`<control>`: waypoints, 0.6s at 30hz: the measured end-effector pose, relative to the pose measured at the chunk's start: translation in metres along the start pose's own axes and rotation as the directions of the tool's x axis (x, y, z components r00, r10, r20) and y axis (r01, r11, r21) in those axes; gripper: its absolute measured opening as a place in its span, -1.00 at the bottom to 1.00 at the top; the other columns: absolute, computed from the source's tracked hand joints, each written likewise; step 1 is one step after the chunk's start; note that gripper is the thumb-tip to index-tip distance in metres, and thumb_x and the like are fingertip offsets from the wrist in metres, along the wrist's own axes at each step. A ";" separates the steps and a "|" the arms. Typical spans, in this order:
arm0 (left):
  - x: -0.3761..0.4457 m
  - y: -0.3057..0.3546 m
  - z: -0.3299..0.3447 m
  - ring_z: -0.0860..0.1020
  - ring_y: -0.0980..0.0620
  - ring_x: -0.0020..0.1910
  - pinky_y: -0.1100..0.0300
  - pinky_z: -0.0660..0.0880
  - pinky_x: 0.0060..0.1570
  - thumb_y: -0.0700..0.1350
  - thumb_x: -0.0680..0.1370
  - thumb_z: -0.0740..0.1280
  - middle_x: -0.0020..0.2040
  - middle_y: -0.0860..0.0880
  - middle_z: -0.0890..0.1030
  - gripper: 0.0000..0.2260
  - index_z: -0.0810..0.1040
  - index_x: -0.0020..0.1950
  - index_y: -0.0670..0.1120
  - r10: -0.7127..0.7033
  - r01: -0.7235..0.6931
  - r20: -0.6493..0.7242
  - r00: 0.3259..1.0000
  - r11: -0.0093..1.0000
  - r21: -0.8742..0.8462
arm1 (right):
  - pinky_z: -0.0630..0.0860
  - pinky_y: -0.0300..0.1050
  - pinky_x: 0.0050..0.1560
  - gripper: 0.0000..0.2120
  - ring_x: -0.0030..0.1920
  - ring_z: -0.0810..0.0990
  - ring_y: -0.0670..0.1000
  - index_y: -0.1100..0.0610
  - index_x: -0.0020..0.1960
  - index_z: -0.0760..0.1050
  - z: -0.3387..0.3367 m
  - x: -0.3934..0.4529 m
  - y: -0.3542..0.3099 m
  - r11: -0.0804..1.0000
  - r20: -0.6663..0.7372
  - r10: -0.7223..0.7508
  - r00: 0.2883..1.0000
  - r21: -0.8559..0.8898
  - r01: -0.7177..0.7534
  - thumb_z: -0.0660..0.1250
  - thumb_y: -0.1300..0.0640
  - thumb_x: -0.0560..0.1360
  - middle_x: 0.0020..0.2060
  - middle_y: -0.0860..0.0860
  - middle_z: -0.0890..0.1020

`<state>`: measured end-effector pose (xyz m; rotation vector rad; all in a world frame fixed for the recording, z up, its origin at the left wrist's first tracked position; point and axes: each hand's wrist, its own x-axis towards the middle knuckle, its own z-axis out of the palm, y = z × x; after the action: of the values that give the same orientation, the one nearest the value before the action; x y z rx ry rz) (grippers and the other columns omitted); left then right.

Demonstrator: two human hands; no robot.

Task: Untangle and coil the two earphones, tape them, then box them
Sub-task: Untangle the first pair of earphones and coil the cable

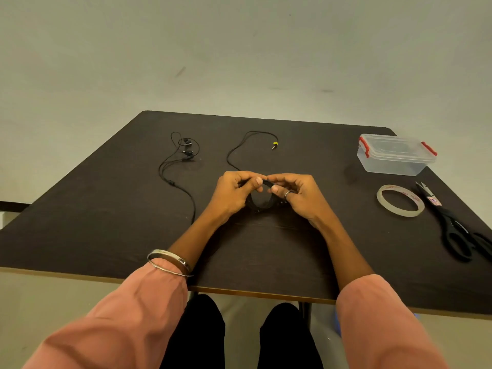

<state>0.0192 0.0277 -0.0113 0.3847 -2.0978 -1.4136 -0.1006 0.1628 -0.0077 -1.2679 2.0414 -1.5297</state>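
Observation:
A black earphone coil (262, 203) is held upright over the middle of the dark table (106, 222). My left hand (234, 194) and my right hand (295, 195) both pinch the top of this coil, thumbs nearly meeting. Its loose cable runs back from my hands to a yellow-tipped plug (274, 145). A second black earphone (183, 155) lies uncoiled at the back left, its buds in a small tangle and its cable trailing toward my left forearm.
A clear plastic box (394, 155) with red clips and its lid on stands at the back right. A roll of clear tape (400, 200) lies flat in front of it, and black scissors (452, 225) lie beside the tape near the right edge.

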 end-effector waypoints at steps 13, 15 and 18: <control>0.028 0.030 0.050 0.59 0.08 -0.34 0.34 0.57 -0.34 -0.23 0.47 0.45 -0.16 -0.11 0.66 -0.85 0.64 0.03 -0.18 -0.107 0.071 0.101 0.989 0.948 0.309 | 0.55 -0.22 -0.09 -0.78 -0.12 0.65 -0.05 0.16 0.14 0.59 -0.060 -0.029 0.018 0.995 -0.154 0.072 0.985 -0.050 -0.081 0.36 0.26 0.51 -0.15 0.08 0.69; 0.032 0.029 0.062 0.61 0.06 -0.29 0.33 0.58 -0.29 -0.25 0.46 0.45 -0.16 -0.12 0.67 -0.87 0.65 0.00 -0.19 -0.114 0.086 0.078 0.990 0.950 0.300 | 0.57 -0.22 0.01 -0.71 -0.04 0.66 -0.04 0.16 0.19 0.58 -0.071 -0.033 0.023 0.988 -0.150 0.080 0.985 -0.119 -0.099 0.40 0.26 0.48 -0.08 0.05 0.69; 0.037 0.022 0.073 0.61 0.09 -0.23 0.40 0.52 -0.25 -0.24 0.45 0.46 -0.17 -0.07 0.67 -0.89 0.68 -0.03 -0.16 -0.135 0.126 0.021 0.991 0.960 0.249 | 0.57 -0.23 0.06 -0.65 -0.02 0.65 -0.06 0.15 0.22 0.55 -0.080 -0.035 0.025 0.982 -0.134 0.062 0.989 -0.167 -0.085 0.42 0.31 0.45 -0.04 0.01 0.67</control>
<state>-0.0525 0.0716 0.0002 0.6095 -2.3244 -1.2403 -0.1462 0.2413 -0.0070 -1.1652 2.3197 -1.4624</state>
